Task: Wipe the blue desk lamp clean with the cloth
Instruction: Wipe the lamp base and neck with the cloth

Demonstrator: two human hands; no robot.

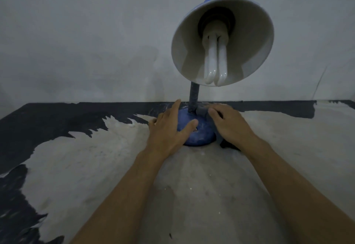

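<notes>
Lamp [199, 134] base under cloth [203, 111], hands

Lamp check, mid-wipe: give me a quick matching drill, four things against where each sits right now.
Things:
1. left hand
2. right hand
3. bulb
4. lamp neck

Places:
A. inside the shade
B. rising from the lamp base
C. on the cloth, at the base's right side
D. flat on the base's left side

Pairs: 1-D, 2-C, 3-A, 4-B
</notes>
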